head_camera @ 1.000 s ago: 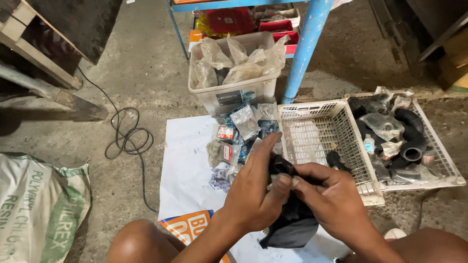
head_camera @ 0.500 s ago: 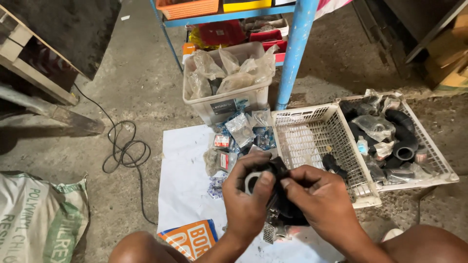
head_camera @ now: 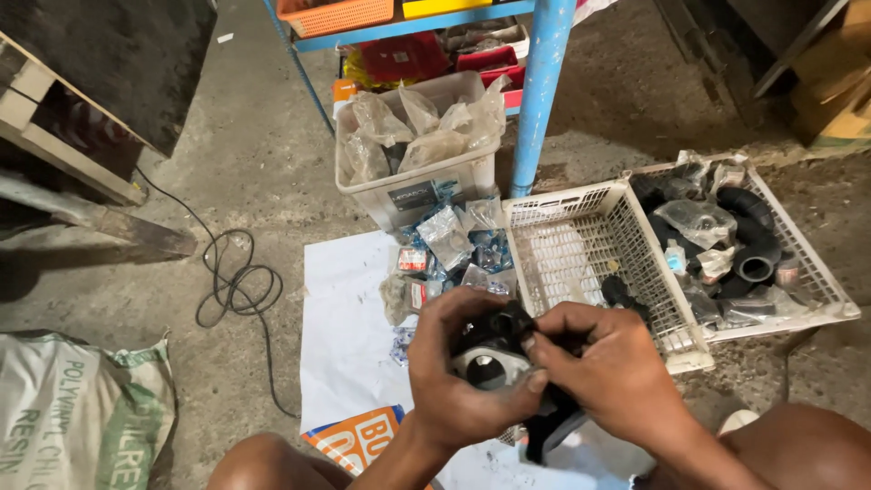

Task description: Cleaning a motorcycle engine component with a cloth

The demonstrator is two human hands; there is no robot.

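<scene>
Concrete floor (head_camera: 272,154) carrying white paper (head_camera: 349,345); above the paper's near edge, left hand (head_camera: 458,377) and right hand (head_camera: 603,377) are both gripping a black rubber part with a metal ring (head_camera: 490,363). Slipping fingers could likely drop it among the bagged parts (head_camera: 449,245) beside the white basket (head_camera: 590,195).

Workshop storeroom: concrete floor (head_camera: 272,136), parts baskets (head_camera: 581,245), shelving (head_camera: 544,91).

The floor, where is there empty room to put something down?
The white sheet is bare on its left half, between the black cable and the pile of small packets. The near white basket has open mesh at its middle. It is crowded in the far basket full of black pipe parts, and in the clear tub of bags.
</scene>
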